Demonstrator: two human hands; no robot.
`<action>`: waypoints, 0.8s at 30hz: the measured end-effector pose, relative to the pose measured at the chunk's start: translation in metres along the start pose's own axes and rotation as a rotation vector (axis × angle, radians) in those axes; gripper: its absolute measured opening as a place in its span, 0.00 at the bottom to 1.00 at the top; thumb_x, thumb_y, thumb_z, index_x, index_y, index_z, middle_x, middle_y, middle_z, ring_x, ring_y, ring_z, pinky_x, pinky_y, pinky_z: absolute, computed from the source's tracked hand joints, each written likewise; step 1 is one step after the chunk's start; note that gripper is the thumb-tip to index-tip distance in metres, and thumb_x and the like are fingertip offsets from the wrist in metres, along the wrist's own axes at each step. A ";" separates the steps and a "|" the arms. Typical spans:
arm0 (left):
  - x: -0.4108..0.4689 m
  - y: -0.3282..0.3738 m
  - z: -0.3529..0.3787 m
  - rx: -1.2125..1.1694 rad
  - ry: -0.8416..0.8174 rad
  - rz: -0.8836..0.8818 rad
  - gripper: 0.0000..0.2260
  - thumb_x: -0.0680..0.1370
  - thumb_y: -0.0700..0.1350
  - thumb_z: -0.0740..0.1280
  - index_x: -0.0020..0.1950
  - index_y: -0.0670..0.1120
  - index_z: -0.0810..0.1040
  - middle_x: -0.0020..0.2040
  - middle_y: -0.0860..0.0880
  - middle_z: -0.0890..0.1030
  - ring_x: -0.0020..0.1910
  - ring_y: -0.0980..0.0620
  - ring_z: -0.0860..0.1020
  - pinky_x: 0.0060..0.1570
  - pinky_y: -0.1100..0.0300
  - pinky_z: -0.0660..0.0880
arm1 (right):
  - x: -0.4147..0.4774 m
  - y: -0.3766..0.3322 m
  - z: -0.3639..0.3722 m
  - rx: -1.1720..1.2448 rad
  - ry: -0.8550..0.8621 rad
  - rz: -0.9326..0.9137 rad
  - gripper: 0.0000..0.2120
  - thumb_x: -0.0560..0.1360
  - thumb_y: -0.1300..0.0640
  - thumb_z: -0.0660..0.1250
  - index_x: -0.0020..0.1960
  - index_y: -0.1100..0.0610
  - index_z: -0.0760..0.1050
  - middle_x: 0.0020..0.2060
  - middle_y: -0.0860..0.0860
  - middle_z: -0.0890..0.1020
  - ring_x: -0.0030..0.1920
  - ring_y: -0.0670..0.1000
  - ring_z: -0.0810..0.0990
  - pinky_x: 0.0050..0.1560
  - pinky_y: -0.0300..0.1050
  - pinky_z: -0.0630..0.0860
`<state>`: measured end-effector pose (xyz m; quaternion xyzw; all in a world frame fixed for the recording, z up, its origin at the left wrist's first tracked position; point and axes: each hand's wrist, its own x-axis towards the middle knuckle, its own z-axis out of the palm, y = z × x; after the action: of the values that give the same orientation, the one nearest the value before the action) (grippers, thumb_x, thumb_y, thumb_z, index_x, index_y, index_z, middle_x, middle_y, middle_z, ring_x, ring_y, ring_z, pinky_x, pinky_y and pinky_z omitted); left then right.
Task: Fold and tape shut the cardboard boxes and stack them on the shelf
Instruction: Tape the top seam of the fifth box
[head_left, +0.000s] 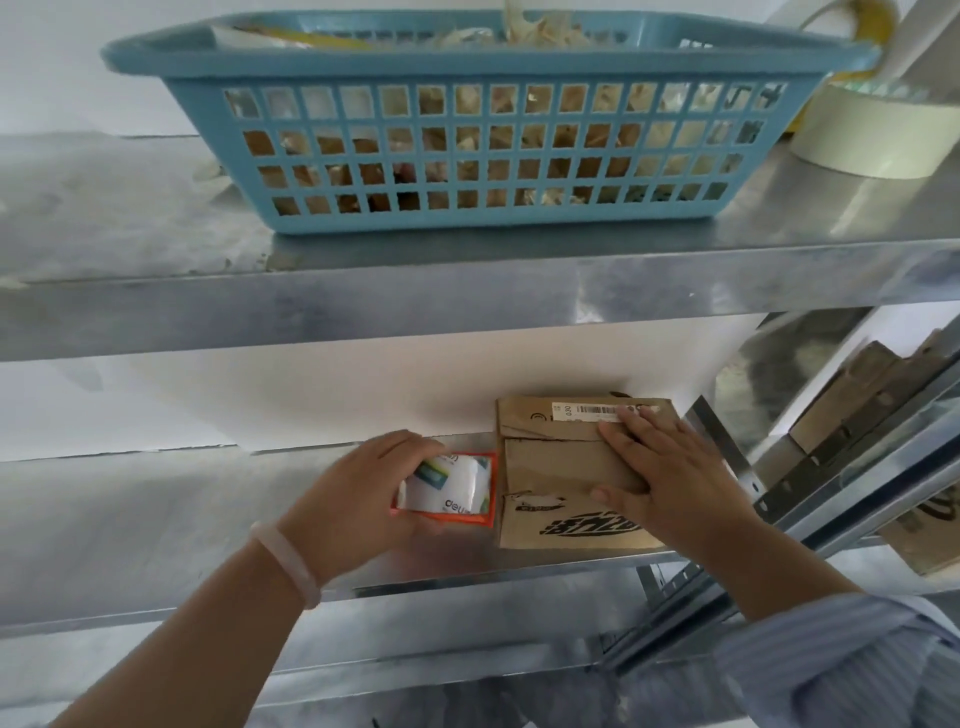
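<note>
right hand (670, 478) is pressing flat, fingers straight, on the cardboard box (561, 467); left hand (353, 493) fingers are gripping the tape dispenser (447, 491) on the shelf (208, 519).

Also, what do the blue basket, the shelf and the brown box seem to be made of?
Blue basket: likely moulded plastic, matte, with a grid of holes. Shelf: seemingly galvanised sheet metal, grey and faintly reflective. Brown box: cardboard, dull, with torn paper edges.
</note>
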<state>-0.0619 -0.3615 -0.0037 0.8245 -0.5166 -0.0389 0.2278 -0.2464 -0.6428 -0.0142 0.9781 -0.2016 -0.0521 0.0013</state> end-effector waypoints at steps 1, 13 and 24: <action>-0.005 0.003 -0.010 0.006 0.069 0.023 0.27 0.67 0.51 0.79 0.63 0.54 0.74 0.54 0.64 0.71 0.52 0.64 0.71 0.49 0.77 0.67 | 0.000 -0.007 0.000 -0.002 0.007 -0.017 0.52 0.60 0.21 0.21 0.78 0.43 0.40 0.79 0.45 0.45 0.79 0.48 0.41 0.75 0.47 0.34; -0.001 0.058 -0.046 0.120 0.382 0.394 0.23 0.71 0.51 0.72 0.64 0.51 0.70 0.64 0.55 0.71 0.63 0.56 0.71 0.67 0.68 0.64 | -0.001 -0.040 -0.031 0.350 0.100 0.049 0.37 0.77 0.31 0.46 0.80 0.47 0.43 0.78 0.41 0.49 0.79 0.48 0.47 0.73 0.42 0.39; 0.010 0.080 -0.020 0.240 0.427 0.658 0.12 0.80 0.44 0.65 0.63 0.44 0.73 0.60 0.46 0.79 0.69 0.49 0.71 0.68 0.58 0.69 | -0.025 -0.045 -0.077 1.659 0.020 0.022 0.19 0.80 0.46 0.62 0.61 0.58 0.80 0.56 0.57 0.84 0.60 0.56 0.81 0.67 0.57 0.72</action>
<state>-0.1181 -0.3929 0.0495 0.6254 -0.6948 0.2685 0.2324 -0.2442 -0.5932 0.0641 0.6598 -0.1842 0.1224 -0.7182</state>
